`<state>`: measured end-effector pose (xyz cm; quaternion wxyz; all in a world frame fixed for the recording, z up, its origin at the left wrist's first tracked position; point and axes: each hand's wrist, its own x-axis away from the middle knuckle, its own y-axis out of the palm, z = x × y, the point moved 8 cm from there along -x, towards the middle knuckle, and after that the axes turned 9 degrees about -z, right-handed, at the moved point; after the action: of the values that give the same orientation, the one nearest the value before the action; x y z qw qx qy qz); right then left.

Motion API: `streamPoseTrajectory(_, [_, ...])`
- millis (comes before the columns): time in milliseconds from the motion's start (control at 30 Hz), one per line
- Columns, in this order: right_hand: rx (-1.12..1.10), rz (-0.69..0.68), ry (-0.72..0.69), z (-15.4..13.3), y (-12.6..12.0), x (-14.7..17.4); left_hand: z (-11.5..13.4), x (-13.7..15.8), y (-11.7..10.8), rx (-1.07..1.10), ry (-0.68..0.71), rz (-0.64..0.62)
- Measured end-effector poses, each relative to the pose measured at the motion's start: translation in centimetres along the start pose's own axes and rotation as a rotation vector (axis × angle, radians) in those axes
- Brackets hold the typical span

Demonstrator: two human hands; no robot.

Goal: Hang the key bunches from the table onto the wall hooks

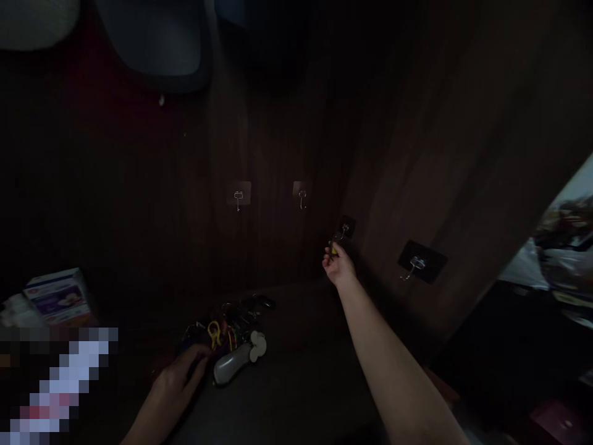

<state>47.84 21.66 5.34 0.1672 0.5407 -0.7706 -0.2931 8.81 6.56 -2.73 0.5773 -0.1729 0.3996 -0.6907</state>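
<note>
My right hand (340,266) is stretched out to a dark adhesive wall hook (345,227) by the corner. Its fingers are closed round a small yellow item (334,249), possibly on a key ring; most of it is hidden. Down on the dark shelf, my left hand (178,374) has its fingertips drawn together at the edge of a pile of keys and key rings (231,324). What they grip is not visible. A yellow clip-like piece (214,332) shows in the pile. Beside it lies a grey, rounded, elongated object (231,364) with a pale clover-shaped end (258,347).
Two clear-backed hooks, one to the left (238,198) and another (302,195), are on the back panel. A larger black-backed hook (419,262) is on the side panel. Caps (157,43) hang above. A box (60,296) stands at left; plastic bags (525,266) lie at right.
</note>
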Motion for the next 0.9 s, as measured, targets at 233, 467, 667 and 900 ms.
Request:
streamPoseTrajectory(233, [-0.046,-0.023,0.043,0.4,-0.1,-1.6,-0.3,-0.2,0.1,-0.010,-0.009,0.017])
streamPoseTrajectory(467, [-0.045,-0.045,0.052,1.4,-1.1,-2.2,0.0,-0.2,-0.1,0.021,-0.038,0.016])
streamPoseTrajectory(667, [-0.020,-0.053,0.045,1.8,-2.0,-2.2,0.2,-0.2,-0.1,0.032,-0.030,0.004])
streamPoseTrajectory(900, [-0.024,-0.019,0.078,3.6,-3.2,0.1,0.2,-0.2,0.0,0.027,-0.026,-0.010])
